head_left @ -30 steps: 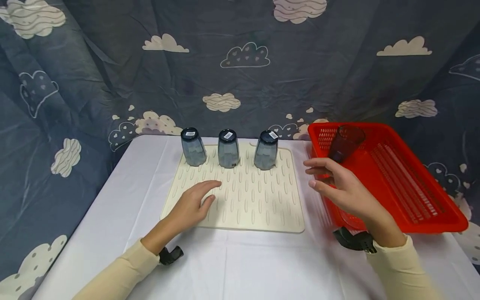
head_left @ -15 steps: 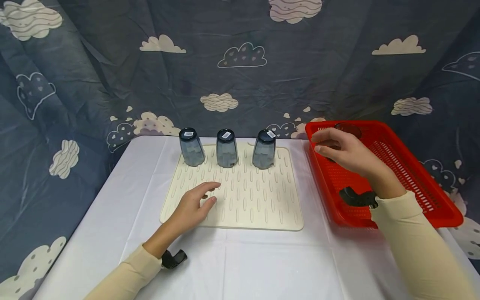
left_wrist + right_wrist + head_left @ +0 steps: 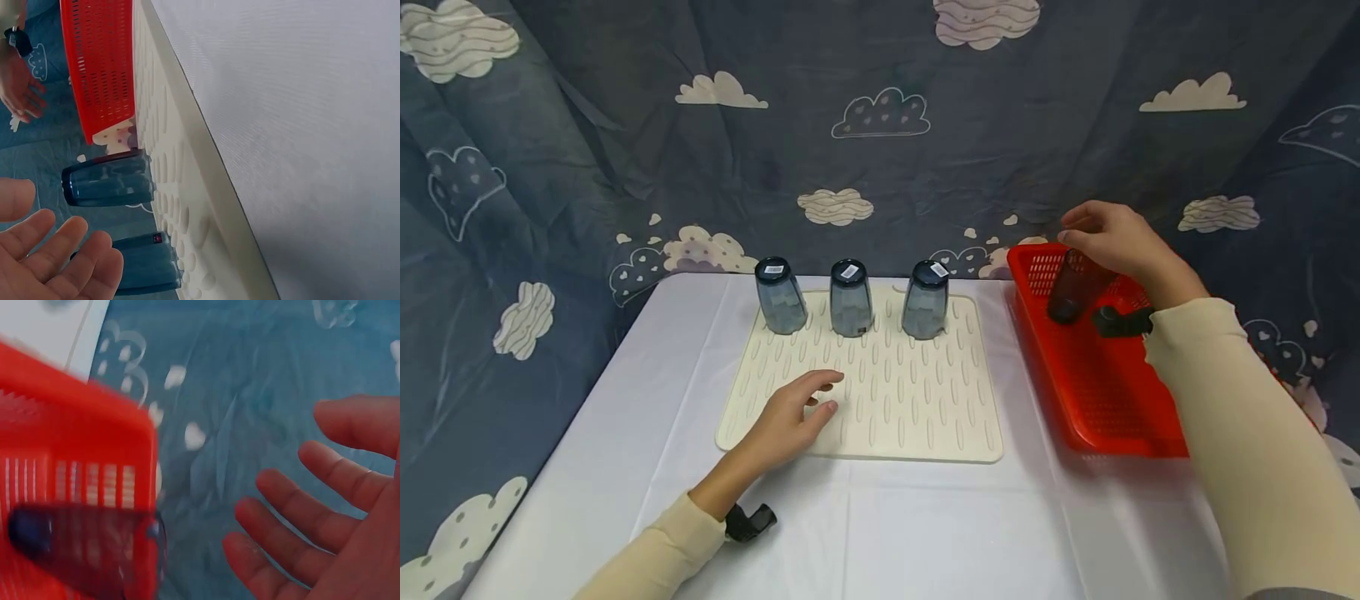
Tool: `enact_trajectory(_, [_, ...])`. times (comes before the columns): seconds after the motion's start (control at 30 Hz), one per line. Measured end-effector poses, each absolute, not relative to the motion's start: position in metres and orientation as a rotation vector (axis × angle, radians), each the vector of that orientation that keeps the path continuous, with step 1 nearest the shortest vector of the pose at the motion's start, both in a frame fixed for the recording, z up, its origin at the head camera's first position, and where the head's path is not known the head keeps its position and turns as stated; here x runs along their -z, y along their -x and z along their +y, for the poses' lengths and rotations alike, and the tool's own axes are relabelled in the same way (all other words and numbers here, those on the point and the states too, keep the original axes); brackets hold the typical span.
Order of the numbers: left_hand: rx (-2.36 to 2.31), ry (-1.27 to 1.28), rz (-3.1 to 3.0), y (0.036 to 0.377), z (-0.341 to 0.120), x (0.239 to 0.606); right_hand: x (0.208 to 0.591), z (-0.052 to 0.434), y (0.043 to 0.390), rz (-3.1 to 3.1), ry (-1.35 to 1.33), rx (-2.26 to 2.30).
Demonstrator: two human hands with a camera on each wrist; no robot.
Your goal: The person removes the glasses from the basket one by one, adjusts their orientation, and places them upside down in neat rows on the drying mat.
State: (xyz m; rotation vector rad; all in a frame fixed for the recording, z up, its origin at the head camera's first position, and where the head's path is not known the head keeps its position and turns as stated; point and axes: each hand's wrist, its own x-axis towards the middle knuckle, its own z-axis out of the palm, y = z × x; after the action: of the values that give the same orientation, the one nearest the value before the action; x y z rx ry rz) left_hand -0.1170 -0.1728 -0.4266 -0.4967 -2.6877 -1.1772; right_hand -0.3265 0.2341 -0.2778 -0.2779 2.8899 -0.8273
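Three dark blue-grey glasses [image 3: 850, 298] stand upside down in a row along the far edge of a cream ribbed mat [image 3: 910, 400]. My left hand [image 3: 793, 408] rests flat on the mat's near left part with its fingers relaxed, holding nothing. A fourth dark glass [image 3: 1070, 287] leans inside the far left corner of a red plastic basket [image 3: 1090, 392]. Just above that glass my right hand [image 3: 1108, 233] hovers. In the right wrist view its fingers [image 3: 312, 519] are spread and apart from the glass [image 3: 81, 550].
A white cloth [image 3: 925, 533] covers the table. A dark blue backdrop with cloud prints [image 3: 880, 125] hangs close behind the mat and basket. The basket sits at the right, next to the mat. Black wrist-camera mounts sit at both wrists.
My right hand moved from the basket's near left side, over the basket, up to its far left corner above the leaning glass. The left hand stayed on the mat.
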Motion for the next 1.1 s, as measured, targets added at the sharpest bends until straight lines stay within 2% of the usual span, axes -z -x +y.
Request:
enact_trajectory(0.17, [1.239,0.502,-2.689,0.115,-0.17,0.428,0.278,0.243,0.344,2.883,0.164,0.71])
enact_trajectory(0.37, [1.249,0.521,-2.668,0.116,-0.169,0.426,0.298,0.26,0.356,2.844,0.079,0.696])
enact_trajectory(1.1, [1.301,0.481,-2.702,0.115,-0.171,0.429,0.349,0.277,0.356,2.807,0.008,0.828])
